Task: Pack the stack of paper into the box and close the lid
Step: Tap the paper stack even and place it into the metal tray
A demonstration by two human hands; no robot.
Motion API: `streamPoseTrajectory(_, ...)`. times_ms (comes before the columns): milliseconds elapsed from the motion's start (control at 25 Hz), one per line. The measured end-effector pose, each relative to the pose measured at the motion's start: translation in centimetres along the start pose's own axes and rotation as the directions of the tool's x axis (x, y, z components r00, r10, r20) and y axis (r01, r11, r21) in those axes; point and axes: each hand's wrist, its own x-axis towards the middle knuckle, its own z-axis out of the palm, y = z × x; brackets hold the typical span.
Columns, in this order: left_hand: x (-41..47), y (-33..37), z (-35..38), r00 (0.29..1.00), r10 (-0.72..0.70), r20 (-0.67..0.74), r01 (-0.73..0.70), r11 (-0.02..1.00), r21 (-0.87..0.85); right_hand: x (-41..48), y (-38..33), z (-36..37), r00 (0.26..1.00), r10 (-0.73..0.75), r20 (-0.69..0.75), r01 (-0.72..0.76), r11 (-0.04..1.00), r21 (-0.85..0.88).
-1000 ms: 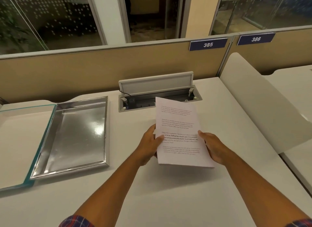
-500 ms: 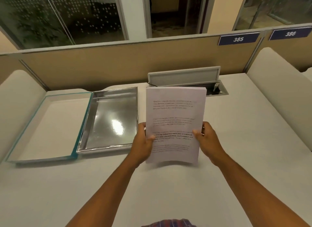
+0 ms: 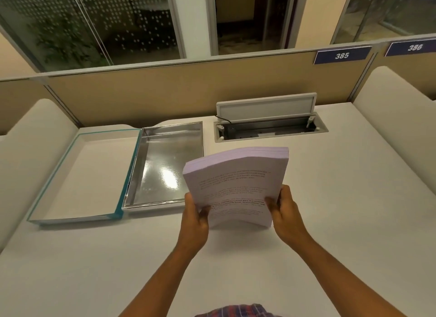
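the shiny silver metal box (image 3: 165, 165) lies open and bare on the white bench (image 3: 342, 198), its teal-edged white lid (image 3: 80, 177) touching its left side, bare too. both hands, left hand (image 3: 194, 218) and right hand (image 3: 284, 210), grip the thick printed white paper stack (image 3: 238, 184), bowed, seemingly lifted clear, beside the box's right edge.
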Motion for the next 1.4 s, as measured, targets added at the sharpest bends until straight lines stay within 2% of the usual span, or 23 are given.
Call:
streamPoseTrajectory(200, 0.0, 1.4, -0.5, 0.999, -0.008, 0.043, 0.014, 0.991, -0.134, -0.5, -1.3, -0.5, 1.000, -0.011, -0.029, 0.012, 0.999, 0.037)
streamPoseTrajectory(320, 1.1, 3.9, -1.0, 0.999, 0.053, -0.007, -0.053, 0.959, -0.279, -0.2, -4.2, -0.6, 0.988, -0.098, -0.117, 0.111, 0.987, 0.114)
streamPoseTrajectory(440, 1.9, 6.2, -1.2, 0.993, 0.094, -0.074, -0.113, 0.937, -0.330, 0.3, -6.4, 0.2, 0.976, -0.150, -0.158, 0.176, 0.970, 0.166)
streamPoseTrajectory(560, 1.5, 6.4, -0.8, 0.990, 0.109, -0.095, -0.136, 0.921, -0.365, 0.0, -6.9, 0.7, 0.972, -0.138, -0.191, 0.169, 0.973, 0.155)
streamPoseTrajectory(680, 0.9, 4.8, -0.7, 0.995, 0.088, -0.042, -0.097, 0.917, -0.388, -0.4, -5.9, 1.0, 0.973, -0.108, -0.203, 0.135, 0.983, 0.124)
streamPoseTrajectory(840, 0.2, 2.0, -0.9, 0.996, 0.081, 0.041, -0.064, 0.951, -0.304, -1.4, -2.6, 1.7, 0.976, -0.040, -0.216, 0.040, 0.999, -0.006)
streamPoseTrajectory(1040, -0.1, -2.2, -1.2, 0.973, 0.152, 0.172, -0.141, 0.987, -0.076, -3.3, 1.6, 3.6, 0.971, 0.033, -0.238, -0.088, 0.971, -0.224)
streamPoseTrajectory(1120, 0.0, -3.7, -1.1, 0.967, 0.140, 0.213, -0.139, 0.990, -0.020, -3.3, 1.8, 4.3, 0.963, 0.054, -0.263, -0.120, 0.963, -0.243)
streamPoseTrajectory(1280, -0.2, -4.7, -0.5, 0.975, 0.110, 0.193, -0.119, 0.992, 0.034, -3.0, 1.5, 4.7, 0.944, 0.108, -0.311, -0.189, 0.951, -0.245)
streamPoseTrajectory(1400, 0.2, -4.6, -1.6, 0.980, 0.102, 0.168, -0.107, 0.994, 0.023, -3.4, 1.3, 4.9, 0.951, 0.124, -0.284, -0.195, 0.952, -0.236)
